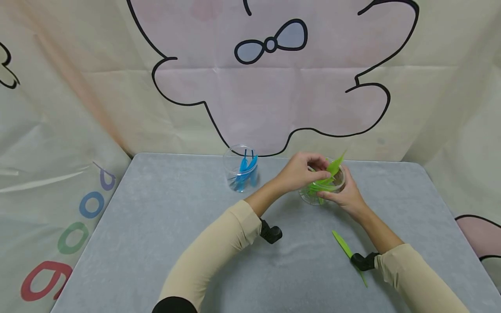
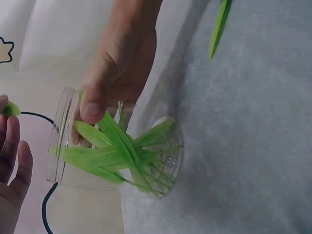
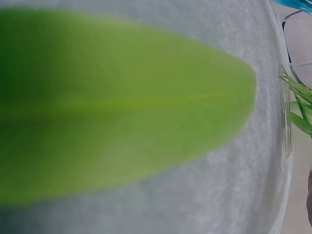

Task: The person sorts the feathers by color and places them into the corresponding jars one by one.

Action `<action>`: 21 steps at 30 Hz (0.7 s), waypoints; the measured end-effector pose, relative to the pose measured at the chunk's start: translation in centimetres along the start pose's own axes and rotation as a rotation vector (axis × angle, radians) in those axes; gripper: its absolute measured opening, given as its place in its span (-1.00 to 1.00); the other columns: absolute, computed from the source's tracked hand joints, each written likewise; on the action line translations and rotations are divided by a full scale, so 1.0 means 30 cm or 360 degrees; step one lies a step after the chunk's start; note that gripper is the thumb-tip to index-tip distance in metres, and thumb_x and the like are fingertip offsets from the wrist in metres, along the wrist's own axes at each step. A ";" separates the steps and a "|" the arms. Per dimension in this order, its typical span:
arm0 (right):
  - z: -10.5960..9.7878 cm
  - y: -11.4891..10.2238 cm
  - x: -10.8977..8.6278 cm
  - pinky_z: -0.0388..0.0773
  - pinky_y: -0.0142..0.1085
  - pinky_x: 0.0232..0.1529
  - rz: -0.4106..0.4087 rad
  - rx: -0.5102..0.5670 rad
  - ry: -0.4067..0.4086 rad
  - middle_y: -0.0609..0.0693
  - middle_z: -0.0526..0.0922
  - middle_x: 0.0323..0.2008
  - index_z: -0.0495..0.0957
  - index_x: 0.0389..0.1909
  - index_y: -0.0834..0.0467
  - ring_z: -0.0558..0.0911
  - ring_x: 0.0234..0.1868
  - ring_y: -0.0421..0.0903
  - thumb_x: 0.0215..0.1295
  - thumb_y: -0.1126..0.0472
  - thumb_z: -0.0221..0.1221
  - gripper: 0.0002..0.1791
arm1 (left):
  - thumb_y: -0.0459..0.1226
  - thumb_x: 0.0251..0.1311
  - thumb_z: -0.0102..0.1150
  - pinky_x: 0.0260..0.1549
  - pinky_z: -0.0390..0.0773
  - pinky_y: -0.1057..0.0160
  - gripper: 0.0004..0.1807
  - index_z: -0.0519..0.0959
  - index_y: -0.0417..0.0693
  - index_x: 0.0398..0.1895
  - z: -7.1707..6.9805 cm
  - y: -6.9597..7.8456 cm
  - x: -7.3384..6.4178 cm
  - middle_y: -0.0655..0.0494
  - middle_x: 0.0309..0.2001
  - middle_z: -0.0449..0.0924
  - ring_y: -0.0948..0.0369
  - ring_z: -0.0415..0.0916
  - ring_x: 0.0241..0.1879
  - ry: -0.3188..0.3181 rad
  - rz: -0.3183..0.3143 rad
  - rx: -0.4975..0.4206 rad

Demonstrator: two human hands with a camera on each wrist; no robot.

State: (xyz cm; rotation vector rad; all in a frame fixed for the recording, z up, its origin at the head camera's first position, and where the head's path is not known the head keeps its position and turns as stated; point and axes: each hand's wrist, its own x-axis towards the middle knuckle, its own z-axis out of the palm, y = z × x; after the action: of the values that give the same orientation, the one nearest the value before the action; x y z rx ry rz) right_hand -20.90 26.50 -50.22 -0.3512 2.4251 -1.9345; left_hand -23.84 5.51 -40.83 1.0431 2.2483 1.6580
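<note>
My right hand [image 1: 349, 196] holds a clear plastic jar [image 2: 90, 175] around its side, with the thumb along the wall. Several green feathers [image 2: 105, 156] stand in the jar, thin quills toward its base. At the jar's mouth, my left hand [image 1: 307, 171] pinches a green feather [image 2: 13, 109] between its fingertips; most of that feather is hidden in the left wrist view. Another green feather [image 1: 342, 243] lies on the table near the right wrist, and it fills much of the right wrist view as a blurred green blade [image 3: 146, 102].
A second clear jar [image 1: 228, 167] with several blue feathers [image 1: 243, 174] stands at the table's back edge, left of the green one. The grey table [image 1: 164, 208] meets a printed cloth backdrop [image 1: 250, 95] behind. Black wrist mounts [image 1: 270, 232] stick out from the sleeves.
</note>
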 end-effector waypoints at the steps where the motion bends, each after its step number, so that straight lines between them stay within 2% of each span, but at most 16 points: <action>1: 0.000 -0.001 0.000 0.41 -0.54 0.05 0.0007 -0.0005 0.0000 0.00 0.23 0.28 0.02 0.46 0.05 0.30 0.25 -0.10 0.12 0.47 0.38 -0.02 | -0.37 0.22 0.35 -0.24 0.56 0.43 -0.87 0.67 -0.21 -0.18 0.000 -0.001 0.009 0.08 -0.28 0.67 0.35 0.56 -0.29 0.0002 0.0004 0.0006; 3: -0.001 -0.002 0.000 0.40 -0.55 0.05 0.0017 -0.0017 0.0000 0.02 0.22 0.31 0.00 0.48 0.06 0.30 0.26 -0.11 0.13 0.46 0.38 0.00 | -0.39 0.22 0.34 -0.24 0.56 0.41 -0.87 0.67 -0.23 -0.18 0.001 -0.003 0.024 0.06 -0.29 0.67 0.33 0.55 -0.30 0.0009 0.0020 0.0003; 14: -0.005 -0.004 0.004 0.37 -0.53 0.11 0.0008 0.0000 -0.0018 0.08 0.16 0.38 -0.07 0.53 0.08 0.25 0.33 -0.03 0.12 0.48 0.37 0.07 | -0.41 0.20 0.35 -0.29 0.54 0.50 -0.84 0.66 -0.26 -0.16 0.021 -0.027 0.094 0.06 -0.31 0.66 0.35 0.55 -0.35 0.0024 -0.0040 0.0079; 18: -0.007 -0.004 0.003 0.36 -0.54 0.10 0.0007 0.0003 -0.0014 0.07 0.18 0.36 -0.07 0.53 0.09 0.26 0.32 -0.05 0.12 0.48 0.37 0.07 | -0.44 0.20 0.33 -0.31 0.54 0.50 -0.85 0.66 -0.28 -0.17 0.034 -0.029 0.114 0.01 -0.31 0.67 0.34 0.55 -0.37 -0.0002 -0.0063 0.0070; 21: -0.008 -0.006 0.002 0.37 -0.55 0.08 0.0024 0.0008 -0.0007 0.05 0.20 0.35 -0.04 0.52 0.06 0.29 0.29 -0.12 0.13 0.47 0.37 0.04 | -0.45 0.21 0.32 -0.33 0.53 0.53 -0.88 0.66 -0.27 -0.20 0.043 -0.025 0.123 0.01 -0.33 0.68 0.36 0.54 -0.38 -0.0043 -0.0075 0.0150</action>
State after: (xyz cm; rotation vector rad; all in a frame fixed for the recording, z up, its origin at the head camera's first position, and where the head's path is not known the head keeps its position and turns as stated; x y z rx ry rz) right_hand -20.97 26.67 -49.99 -0.3359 2.4129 -1.9312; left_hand -26.28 8.66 -41.00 1.0185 2.3353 1.5240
